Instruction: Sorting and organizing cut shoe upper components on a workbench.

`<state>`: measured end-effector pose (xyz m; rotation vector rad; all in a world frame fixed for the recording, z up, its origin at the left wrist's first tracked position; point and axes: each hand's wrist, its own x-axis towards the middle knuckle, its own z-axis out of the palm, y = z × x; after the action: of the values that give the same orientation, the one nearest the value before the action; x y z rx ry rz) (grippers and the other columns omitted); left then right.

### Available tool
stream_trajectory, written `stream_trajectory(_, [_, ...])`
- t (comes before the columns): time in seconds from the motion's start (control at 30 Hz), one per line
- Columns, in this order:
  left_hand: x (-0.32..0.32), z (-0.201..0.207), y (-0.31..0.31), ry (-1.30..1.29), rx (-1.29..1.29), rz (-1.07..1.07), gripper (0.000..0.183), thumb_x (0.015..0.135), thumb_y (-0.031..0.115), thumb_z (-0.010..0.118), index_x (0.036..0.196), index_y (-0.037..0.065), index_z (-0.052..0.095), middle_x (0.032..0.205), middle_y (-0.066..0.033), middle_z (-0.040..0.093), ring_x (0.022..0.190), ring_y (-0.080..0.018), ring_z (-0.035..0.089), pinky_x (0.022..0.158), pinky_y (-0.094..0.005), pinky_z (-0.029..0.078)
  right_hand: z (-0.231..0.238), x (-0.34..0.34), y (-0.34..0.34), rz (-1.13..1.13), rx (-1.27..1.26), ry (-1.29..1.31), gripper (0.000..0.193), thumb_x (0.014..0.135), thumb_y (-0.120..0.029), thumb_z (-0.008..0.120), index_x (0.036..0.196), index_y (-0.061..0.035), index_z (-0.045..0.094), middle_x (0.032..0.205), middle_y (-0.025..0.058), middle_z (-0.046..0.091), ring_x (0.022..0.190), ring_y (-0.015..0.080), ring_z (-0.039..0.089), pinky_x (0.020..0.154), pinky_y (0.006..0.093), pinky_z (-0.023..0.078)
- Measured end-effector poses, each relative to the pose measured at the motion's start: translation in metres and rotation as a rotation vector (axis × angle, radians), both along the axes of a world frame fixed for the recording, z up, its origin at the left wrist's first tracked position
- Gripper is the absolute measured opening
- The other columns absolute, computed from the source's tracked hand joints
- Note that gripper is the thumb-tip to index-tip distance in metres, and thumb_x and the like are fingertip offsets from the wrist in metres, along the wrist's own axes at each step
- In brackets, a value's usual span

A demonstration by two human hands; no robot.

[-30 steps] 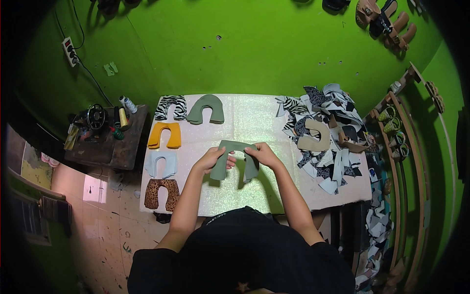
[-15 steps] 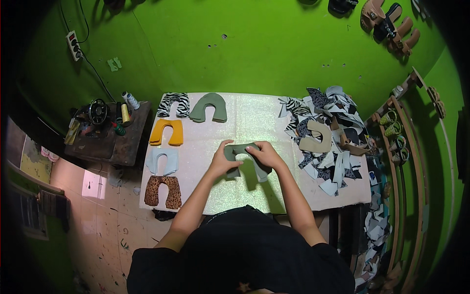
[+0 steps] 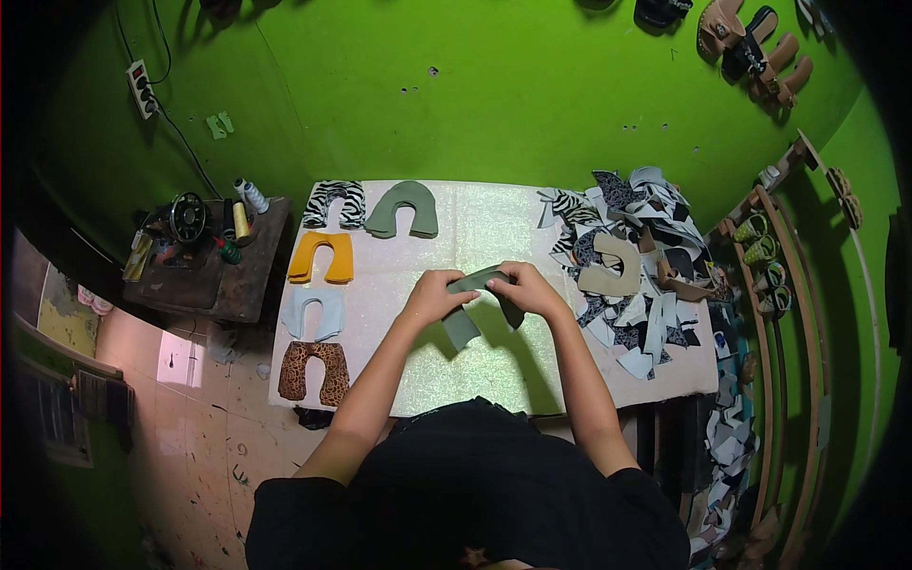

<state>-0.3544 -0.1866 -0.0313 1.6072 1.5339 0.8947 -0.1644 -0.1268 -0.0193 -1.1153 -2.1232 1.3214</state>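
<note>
Between my hands, above the middle of the table (image 3: pixel 380 370), is a green U-shaped cut piece (image 3: pixel 463 326) with its two legs hanging down. My left hand (image 3: pixel 439 294) pinches the left side of its bend, and my right hand (image 3: pixel 527 288) grips the right side. Stacks of similar U-shaped pieces lie along the left: zebra-striped pieces (image 3: pixel 353 214), green pieces (image 3: pixel 426 195), yellow pieces (image 3: pixel 340 269), pale blue pieces (image 3: pixel 331 325) and leopard-print pieces (image 3: pixel 334 388). Beige U-shaped pieces (image 3: pixel 622 277) rest at the right.
A heap of scraps (image 3: pixel 655 328) covers the table's right side. At the far left stands a dark sewing machine table (image 3: pixel 228 285) with thread spools (image 3: pixel 242 223). Sandals hang on a wooden rack (image 3: pixel 803 380) at the right, beside a green wall (image 3: pixel 380 123).
Both hands have turned and flexed the green piece. Its left leg now swings lower and outward, while the right leg is folded closer under my right hand.
</note>
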Motion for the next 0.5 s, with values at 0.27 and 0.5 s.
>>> stream_trajectory(0.27, [-0.012, -0.004, 0.003, -0.170, -0.145, -0.163, 0.020, 0.072, 0.021, 0.068, 0.075, 0.001, 0.064, 0.063, -0.0040, 0.061, 0.056, -0.0095, 0.054, 0.055, -0.0253, 0.044, -0.019, -0.002, 0.001, -0.007, -0.023, 0.084, 0.024, 0.078, -0.018, 0.059, 0.086, 0.0042, 0.060, 0.069, 0.0076, 0.059, 0.063, 0.0127, 0.052, 0.061, 0.0282, 0.044])
stream_trajectory(0.5, [-0.027, -0.006, -0.001, -0.434, -0.248, -0.167, 0.020, 0.081, 0.017, 0.059, 0.085, -0.003, 0.059, 0.069, -0.0047, 0.061, 0.059, -0.0115, 0.057, 0.057, -0.0237, 0.047, -0.029, -0.010, -0.008, -0.079, -0.105, 0.181, 0.022, 0.082, -0.017, 0.056, 0.094, 0.0020, 0.060, 0.080, 0.0074, 0.061, 0.071, 0.0116, 0.053, 0.066, 0.0270, 0.044])
